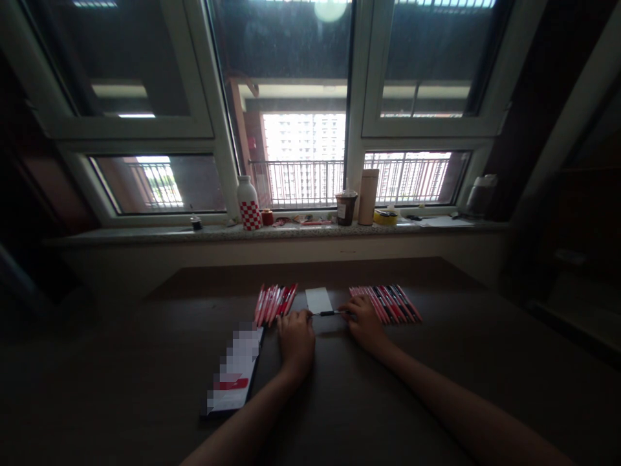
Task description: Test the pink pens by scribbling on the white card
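Both my hands rest on a dark table (436,375) and hold one dark pen (330,313) level between them. My left hand (295,340) pinches its left end, my right hand (363,325) pinches its right end. Just behind the pen lies a small white card (319,299). A row of red and pink pens (275,303) lies left of the card, beside my left hand. A second row of pink, red and dark pens (388,303) lies to the right, touching my right hand.
A flat box with a red and white label (233,378) lies left of my left forearm. On the windowsill (145,234) stand a red-checked white bottle (249,203), a drink cup (346,208), a tall flask (368,197) and a yellow tin (386,217).
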Available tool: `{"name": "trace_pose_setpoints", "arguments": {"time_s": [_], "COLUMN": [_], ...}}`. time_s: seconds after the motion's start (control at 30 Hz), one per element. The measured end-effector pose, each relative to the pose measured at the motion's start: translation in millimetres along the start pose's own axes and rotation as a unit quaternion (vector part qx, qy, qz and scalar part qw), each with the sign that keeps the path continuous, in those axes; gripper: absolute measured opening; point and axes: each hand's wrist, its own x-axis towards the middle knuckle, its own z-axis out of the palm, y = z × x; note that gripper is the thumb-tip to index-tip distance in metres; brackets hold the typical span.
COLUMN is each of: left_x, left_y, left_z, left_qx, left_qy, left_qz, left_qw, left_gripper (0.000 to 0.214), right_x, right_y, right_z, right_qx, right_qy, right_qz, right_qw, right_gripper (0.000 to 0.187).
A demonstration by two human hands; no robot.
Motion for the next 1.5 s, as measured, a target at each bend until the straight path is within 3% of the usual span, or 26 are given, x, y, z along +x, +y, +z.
{"name": "trace_pose_setpoints", "arguments": {"time_s": [1.1,1.5], "left_x": [-0.9,-1.0], "left_y": [3.1,1.6], "left_z": [-3.1,-0.9], "left_qx": [-0.068,-0.063], "left_qy": [-0.022,-0.003], "left_qz": [-0.018,-0.007], "left_qw": [0.997,0.998], "left_gripper": [0.018,0.016], "right_x": [1.0,1.1], "right_y": [2.0,-1.6], "right_z": [3.0,0.1], "right_qx": [0.018,0.028], "right_qy": [-0.012,-0.021], "right_qz": [-0.008,-0.028], "right_qw": [1.0,0.999], "right_gripper": [0.023,0.025]}}
